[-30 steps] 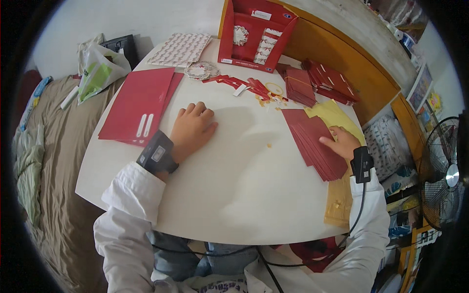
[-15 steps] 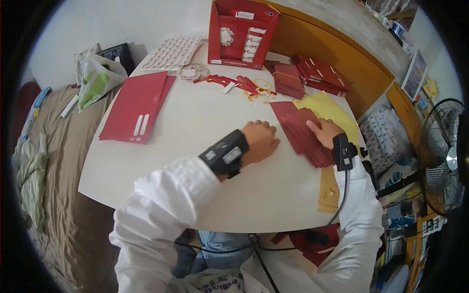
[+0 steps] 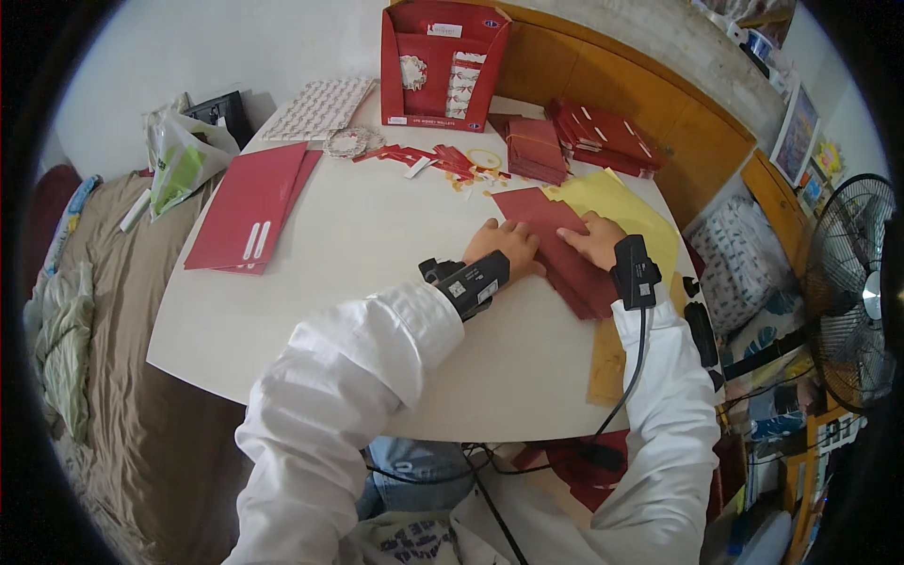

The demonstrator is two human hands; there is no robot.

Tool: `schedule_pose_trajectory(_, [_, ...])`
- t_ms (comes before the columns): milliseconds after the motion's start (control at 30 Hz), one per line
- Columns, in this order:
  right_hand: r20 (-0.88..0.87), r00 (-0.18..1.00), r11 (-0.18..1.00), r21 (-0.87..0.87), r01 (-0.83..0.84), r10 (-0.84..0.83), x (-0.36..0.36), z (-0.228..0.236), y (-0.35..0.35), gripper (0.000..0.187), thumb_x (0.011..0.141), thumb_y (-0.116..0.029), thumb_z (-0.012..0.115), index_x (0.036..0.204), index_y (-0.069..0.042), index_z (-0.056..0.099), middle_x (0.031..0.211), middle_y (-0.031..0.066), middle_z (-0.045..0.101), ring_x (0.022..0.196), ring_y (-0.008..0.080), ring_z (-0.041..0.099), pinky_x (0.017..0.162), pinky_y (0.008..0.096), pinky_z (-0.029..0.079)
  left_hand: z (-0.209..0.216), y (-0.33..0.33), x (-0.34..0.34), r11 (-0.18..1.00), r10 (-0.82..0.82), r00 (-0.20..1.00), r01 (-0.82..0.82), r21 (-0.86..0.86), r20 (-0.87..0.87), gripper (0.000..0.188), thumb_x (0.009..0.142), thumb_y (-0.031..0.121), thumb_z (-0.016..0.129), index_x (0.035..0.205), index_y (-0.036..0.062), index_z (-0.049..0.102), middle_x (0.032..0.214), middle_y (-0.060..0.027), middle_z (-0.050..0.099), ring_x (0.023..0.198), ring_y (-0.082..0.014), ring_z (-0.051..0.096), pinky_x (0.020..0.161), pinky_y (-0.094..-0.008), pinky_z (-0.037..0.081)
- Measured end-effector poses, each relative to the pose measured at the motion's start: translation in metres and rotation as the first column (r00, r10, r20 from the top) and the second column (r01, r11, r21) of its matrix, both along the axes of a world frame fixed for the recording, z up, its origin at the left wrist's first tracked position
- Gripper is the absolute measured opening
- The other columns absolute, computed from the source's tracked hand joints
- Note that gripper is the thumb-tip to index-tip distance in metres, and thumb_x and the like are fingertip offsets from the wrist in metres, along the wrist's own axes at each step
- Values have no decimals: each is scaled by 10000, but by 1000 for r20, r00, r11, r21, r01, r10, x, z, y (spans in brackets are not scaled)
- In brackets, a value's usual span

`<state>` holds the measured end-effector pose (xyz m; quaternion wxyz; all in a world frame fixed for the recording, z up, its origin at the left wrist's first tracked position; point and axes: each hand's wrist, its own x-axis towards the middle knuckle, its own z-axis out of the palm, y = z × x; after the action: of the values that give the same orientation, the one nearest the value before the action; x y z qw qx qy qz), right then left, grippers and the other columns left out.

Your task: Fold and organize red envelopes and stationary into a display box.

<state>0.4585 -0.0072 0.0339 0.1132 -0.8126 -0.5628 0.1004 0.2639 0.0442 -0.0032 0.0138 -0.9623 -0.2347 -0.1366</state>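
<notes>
A fanned stack of dark-red paper envelopes lies slantwise on the right half of the white table. At its left edge, my left hand has its fingers bent against the paper, with the thumb pointing down along the edge. My right hand grips the stack from the right, thumb over the top sheets; its other fingers are partly hidden. Under and behind the stack lie yellow sheets, and a tan strip sticks out near my right forearm.
Large red folders lie at left, patterned sheets behind them. A red display box stands at the back. Banded red envelopes, another red pile, and paper scraps lie nearby. A fan stands right; a cable trails from my right wrist.
My left hand has moved right, from bare table to the stack's left edge. My right hand still holds the stack, whose sheets now lie closer together. The view has shifted slightly.
</notes>
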Motion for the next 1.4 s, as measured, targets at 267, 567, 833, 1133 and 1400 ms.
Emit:
schedule_pose_trajectory(267, [61, 997, 999, -27, -40, 42, 9, -6, 9, 780, 745, -598, 585, 1166, 55, 519, 1115, 250, 579, 1056, 355, 560, 896, 387, 444, -12, -1, 3, 987, 95, 992, -84, -135, 82, 498, 828, 509, 526, 1015, 54, 603, 1040, -118, 580, 988, -250, 576, 820, -383, 446])
schedule_pose_trajectory(567, [-482, 855, 950, 309, -38, 190, 4, -2, 1, 512, 736, -329, 728, 1072, 31, 587, 953, 125, 650, 849, 184, 621, 739, 286, 479, -17, -9, -3, 997, 81, 968, -75, -37, 235, 436, 832, 458, 556, 967, 46, 597, 995, -112, 587, 929, -247, 593, 774, -384, 458])
schedule_pose_trajectory(833, [-753, 617, 942, 331, 52, 230, -9, 14, -18, 290, 820, -180, 655, 1027, 17, 607, 922, 50, 646, 807, 116, 597, 698, 259, 474, -12, -15, -8, 991, 76, 938, -34, -128, 338, 452, 841, 416, 568, 1056, 20, 562, 1003, -139, 581, 938, -307, 578, 781, -392, 454])
schedule_pose_trajectory(1133, [-823, 527, 948, 303, 96, 210, -10, 9, -25, 405, 854, -181, 617, 1197, 0, 502, 1113, 74, 592, 978, 163, 575, 853, 295, 456, -8, -15, 1, 488, 304, 699, 469, -736, 647, 557, 789, 324, 660, 1100, -88, 451, 1044, -192, 562, 977, -280, 565, 842, -379, 448])
schedule_pose_trajectory(1400, [-828, 467, 926, 373, 49, 309, -24, 18, -31, 412, 872, -168, 598, 1232, -17, 465, 1165, 72, 561, 1037, 157, 546, 881, 296, 442, 13, -25, 8, 289, 494, 599, 571, -769, 630, 532, 840, 246, 644, 1147, -64, 340, 1132, -190, 502, 1054, -220, 529, 862, -328, 462])
